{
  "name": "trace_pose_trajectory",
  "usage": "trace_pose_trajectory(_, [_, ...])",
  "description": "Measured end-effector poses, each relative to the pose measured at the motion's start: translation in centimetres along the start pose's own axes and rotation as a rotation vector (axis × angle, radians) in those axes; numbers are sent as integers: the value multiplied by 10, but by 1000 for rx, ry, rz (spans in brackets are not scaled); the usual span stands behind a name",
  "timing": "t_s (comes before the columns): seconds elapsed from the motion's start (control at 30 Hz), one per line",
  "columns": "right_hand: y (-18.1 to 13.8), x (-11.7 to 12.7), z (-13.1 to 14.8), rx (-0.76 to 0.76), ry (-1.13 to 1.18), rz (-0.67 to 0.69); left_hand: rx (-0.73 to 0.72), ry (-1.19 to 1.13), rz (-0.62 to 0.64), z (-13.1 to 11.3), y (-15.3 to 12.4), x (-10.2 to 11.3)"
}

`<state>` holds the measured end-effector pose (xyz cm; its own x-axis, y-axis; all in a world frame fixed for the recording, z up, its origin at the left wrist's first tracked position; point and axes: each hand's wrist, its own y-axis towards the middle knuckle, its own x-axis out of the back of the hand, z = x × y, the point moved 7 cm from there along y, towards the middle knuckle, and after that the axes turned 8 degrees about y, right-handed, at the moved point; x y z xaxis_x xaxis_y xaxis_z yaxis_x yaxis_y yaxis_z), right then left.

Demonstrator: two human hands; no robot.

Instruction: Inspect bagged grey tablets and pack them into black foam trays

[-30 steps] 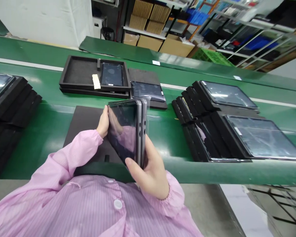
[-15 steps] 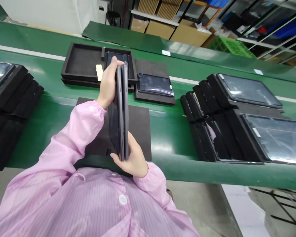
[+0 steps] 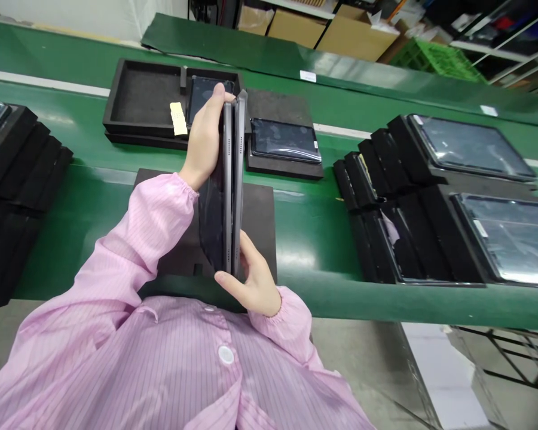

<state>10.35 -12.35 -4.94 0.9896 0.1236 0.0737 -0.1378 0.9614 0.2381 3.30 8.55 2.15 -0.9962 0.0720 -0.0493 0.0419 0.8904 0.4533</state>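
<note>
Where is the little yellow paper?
Head view: the yellow paper lies on the black tray at the far side of the green table, just left of the left hand gripping the tablets.

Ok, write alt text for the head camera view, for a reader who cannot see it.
A person in a pink smock holds two grey tablets on edge, side by side: left hand at the far end, right hand at the near end, above a black foam pad on a green bench. Black trays holding more tablets lie around.
</note>
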Motion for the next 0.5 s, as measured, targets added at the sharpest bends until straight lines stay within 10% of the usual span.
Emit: trace_pose_trajectory(0.5, [8, -9, 14, 42, -281, -34, 88, -130, -61, 8, -13, 7])
